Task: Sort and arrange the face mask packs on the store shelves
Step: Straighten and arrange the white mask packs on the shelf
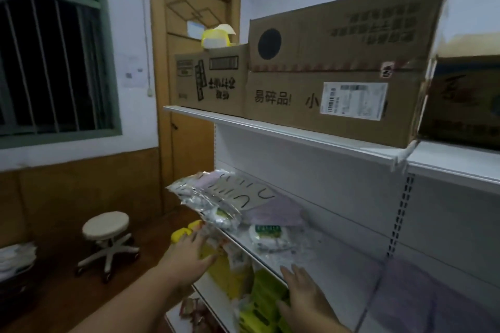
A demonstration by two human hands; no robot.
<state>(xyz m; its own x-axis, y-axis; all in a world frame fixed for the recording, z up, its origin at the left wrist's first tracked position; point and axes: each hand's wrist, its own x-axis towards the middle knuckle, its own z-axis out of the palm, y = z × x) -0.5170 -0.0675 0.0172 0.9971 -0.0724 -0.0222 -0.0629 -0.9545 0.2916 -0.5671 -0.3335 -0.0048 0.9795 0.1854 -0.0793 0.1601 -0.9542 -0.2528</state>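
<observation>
Left hand [189, 251], fingers straight and together, touching yellow packs [216, 265]; right hand [303, 289], fingers spread flat on shelf edge [243, 243]; mask packs [216, 203] just beyond fingertips.

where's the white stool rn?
In the head view the white stool stands on the floor at lower left, left of the shelf unit and the left hand, in front of the wooden door.

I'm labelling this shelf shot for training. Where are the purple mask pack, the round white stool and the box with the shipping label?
purple mask pack [274, 214], head view, middle of its flat face.
round white stool [106, 224], head view, centre of the seat.
box with the shipping label [281, 116], head view, bare front panel left of the label.
</observation>
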